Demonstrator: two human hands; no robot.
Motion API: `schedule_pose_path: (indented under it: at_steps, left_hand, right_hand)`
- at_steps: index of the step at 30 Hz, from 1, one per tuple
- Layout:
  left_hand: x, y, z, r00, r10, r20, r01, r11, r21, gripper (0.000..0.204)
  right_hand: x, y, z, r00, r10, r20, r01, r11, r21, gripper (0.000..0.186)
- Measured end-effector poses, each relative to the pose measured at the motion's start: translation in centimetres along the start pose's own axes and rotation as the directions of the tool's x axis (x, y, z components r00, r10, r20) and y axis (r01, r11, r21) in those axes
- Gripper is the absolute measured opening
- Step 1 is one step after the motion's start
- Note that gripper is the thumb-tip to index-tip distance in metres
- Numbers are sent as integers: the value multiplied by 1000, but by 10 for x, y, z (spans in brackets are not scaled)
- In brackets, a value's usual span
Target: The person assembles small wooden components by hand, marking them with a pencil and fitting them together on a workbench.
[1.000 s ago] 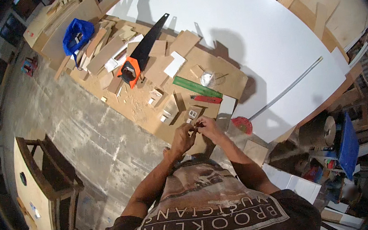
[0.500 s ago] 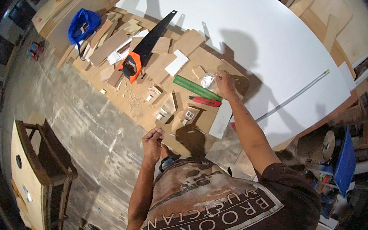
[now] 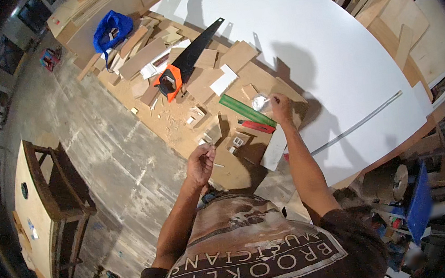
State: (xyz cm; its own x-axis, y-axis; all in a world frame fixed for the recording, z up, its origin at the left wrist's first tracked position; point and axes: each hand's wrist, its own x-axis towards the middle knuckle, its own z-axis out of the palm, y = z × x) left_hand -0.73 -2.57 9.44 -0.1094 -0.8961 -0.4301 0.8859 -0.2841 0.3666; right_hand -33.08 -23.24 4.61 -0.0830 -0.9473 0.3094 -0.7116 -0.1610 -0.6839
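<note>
My left hand (image 3: 202,164) hovers over the near edge of the wooden work board, thumb and fingers pinched together; whatever is between them is too small to make out. Just beyond it stand small wood blocks with white parts (image 3: 238,140). My right hand (image 3: 281,107) is closed at the side of a small clear plastic bag (image 3: 260,102) and appears to grip its edge. A green strip (image 3: 246,110) lies left of that hand, with a red-handled tool (image 3: 258,126) alongside. Farther left rests a handsaw (image 3: 173,81) with an orange and black handle.
Wood offcuts (image 3: 145,55) and sawdust cover the board's far left, near a blue bag (image 3: 113,30). A large white panel (image 3: 345,73) spreads to the right, bearing a thin metal strip (image 3: 357,122). A wooden table (image 3: 42,210) stands on the floor at left.
My left hand has moved a little forward and right, nearer the small blocks. My right hand stays beside the plastic bag. The whole view has shifted slightly.
</note>
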Motion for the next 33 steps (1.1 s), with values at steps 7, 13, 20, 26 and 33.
schedule_pose_path:
  at_steps: [7,13,20,26,33]
  left_hand:
    - [-3,17,60,991,-65,118,83,984,-158,14]
    - [0,14,81,961,-70,267,103,989,-110,23]
    - [14,11,75,957,-120,263,131,991,-25,27]
    - [19,13,64,971,-108,213,108,994,11,25]
    - [21,12,67,955,-31,294,-43,970,239,37]
  right_hand:
    - [-65,-113,-81,876,471,105,-393,570,722,10]
    - [-141,-195,-98,855,388,345,-426,144,893,3]
    - [-168,-218,-73,887,340,312,-426,344,837,8]
    - [-168,-223,-63,925,307,224,-352,470,809,11]
    - [-166,-223,-64,947,283,153,-313,708,633,15]
